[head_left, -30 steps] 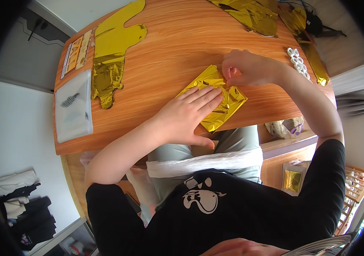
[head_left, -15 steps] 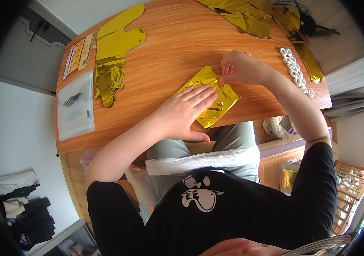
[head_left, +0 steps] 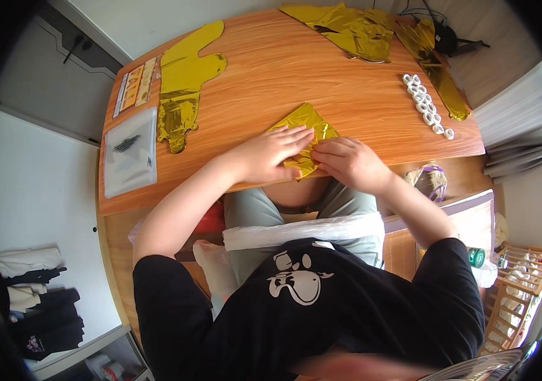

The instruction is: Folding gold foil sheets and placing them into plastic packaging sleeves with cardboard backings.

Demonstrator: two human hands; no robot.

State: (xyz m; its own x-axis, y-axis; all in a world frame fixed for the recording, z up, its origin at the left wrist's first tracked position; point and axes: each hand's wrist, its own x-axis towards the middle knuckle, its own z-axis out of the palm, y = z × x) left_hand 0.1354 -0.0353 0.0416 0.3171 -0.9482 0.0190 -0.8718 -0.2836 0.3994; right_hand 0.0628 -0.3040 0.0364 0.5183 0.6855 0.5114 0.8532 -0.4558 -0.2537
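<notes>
A folded gold foil balloon (head_left: 304,119), flat and creased, lies at the near edge of the table. My left hand (head_left: 269,155) rests on its left part, fingers extended and lying flat over the foil. From the right, my right hand (head_left: 354,165) presses its fingertips on the foil's near right side; the fingers lie side by side and the thumb is hidden. Both hands cover much of the foil, and their fingertips are close together.
Flat gold foil balloons (head_left: 180,89) lie on the wooden table (head_left: 252,82) at left, with others (head_left: 363,35) at the back right. Small white rings (head_left: 424,105) line the right side. A clear plastic bag (head_left: 130,155) with dark thin pieces lies at left beside a printed card (head_left: 136,87).
My right hand has come down from the foil's far right corner to its near right side, and its fingers have straightened onto the foil. The left hand stays on the foil. The view has shifted slightly.
</notes>
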